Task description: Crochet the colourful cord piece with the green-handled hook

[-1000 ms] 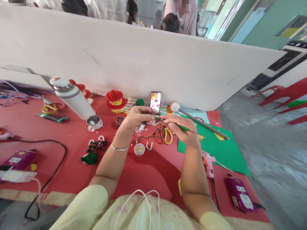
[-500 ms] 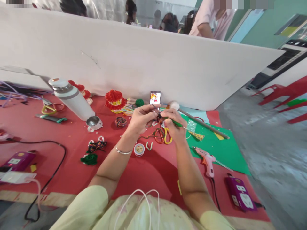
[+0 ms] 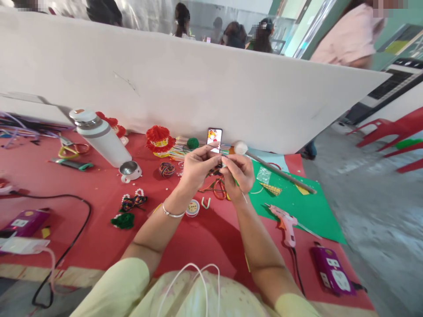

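My left hand (image 3: 197, 166) pinches a small dark multicoloured yarn piece (image 3: 216, 169) in front of the propped phone (image 3: 214, 137). Against its fingertips, my right hand (image 3: 240, 172) is closed on a slim tool whose thin metal end (image 3: 245, 198) sticks out below the palm; fingers cover most of it. Under the hands lie orange-handled scissors (image 3: 219, 189), partly hidden. A ball of multicoloured yarn (image 3: 167, 169) rests left of my left hand, and a small round spool (image 3: 192, 207) sits beside my left wrist.
A white flask (image 3: 102, 138) and metal cup (image 3: 130, 170) stand at left. Red fringed crafts (image 3: 160, 140) are behind. A pink glue gun (image 3: 284, 222) lies on green sheet (image 3: 317, 207), near a purple box (image 3: 333, 270). A white board (image 3: 198, 83) closes off the back; people are beyond.
My right hand has turned and its fingers have curled in, with the tool now pointing down. Beyond the board, a person in pink has moved right.
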The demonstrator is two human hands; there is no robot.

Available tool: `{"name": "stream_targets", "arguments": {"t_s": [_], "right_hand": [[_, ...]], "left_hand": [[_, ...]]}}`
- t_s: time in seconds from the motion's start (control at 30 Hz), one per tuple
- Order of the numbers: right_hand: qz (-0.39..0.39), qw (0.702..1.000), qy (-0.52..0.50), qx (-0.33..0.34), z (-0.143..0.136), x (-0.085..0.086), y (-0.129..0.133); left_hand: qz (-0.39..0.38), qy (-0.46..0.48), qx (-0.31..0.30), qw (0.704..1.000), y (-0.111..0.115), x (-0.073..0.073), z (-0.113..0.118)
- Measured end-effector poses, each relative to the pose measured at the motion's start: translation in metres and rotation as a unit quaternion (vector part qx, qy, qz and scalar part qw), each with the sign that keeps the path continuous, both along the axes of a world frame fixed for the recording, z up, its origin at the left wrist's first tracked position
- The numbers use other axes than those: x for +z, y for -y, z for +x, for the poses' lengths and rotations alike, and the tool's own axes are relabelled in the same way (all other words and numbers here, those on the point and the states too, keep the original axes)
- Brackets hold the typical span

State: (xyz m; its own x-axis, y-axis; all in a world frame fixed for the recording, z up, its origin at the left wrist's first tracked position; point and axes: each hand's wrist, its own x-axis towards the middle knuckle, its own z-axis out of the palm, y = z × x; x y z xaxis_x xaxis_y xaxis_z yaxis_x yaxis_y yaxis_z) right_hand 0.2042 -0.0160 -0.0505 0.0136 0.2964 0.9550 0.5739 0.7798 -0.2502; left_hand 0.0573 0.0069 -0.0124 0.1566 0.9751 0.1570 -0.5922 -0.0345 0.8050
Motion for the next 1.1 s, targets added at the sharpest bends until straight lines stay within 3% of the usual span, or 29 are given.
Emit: {"name": "stream_targets", "arguments": {"t_s": [0.1,0.17,0.43,0.67,1.1], "right_hand": [[-0.011,0.997,-0.04,0.058,-0.001,0.0,-0.002],[-0.049,0.99,-0.066,0.111,0.003,0.003,-0.005],[-0.162,0.955,-0.122,0.217,0.022,0.001,-0.012],[-0.178,0.948,-0.11,0.24,0.027,0.004,-0.01],[-0.209,0.95,-0.013,0.231,0.036,0.028,0.01]], "left_hand": [[-0.087,0.031,-0.098,0.991,0.0,0.003,-0.001],[-0.107,0.035,-0.119,0.986,-0.002,0.005,-0.003],[-0.046,-0.009,-0.044,0.998,-0.005,0.006,-0.012],[-0.015,-0.036,-0.046,0.998,-0.007,0.005,-0.019],[0.019,-0.084,-0.062,0.994,-0.009,0.011,-0.028]]}}
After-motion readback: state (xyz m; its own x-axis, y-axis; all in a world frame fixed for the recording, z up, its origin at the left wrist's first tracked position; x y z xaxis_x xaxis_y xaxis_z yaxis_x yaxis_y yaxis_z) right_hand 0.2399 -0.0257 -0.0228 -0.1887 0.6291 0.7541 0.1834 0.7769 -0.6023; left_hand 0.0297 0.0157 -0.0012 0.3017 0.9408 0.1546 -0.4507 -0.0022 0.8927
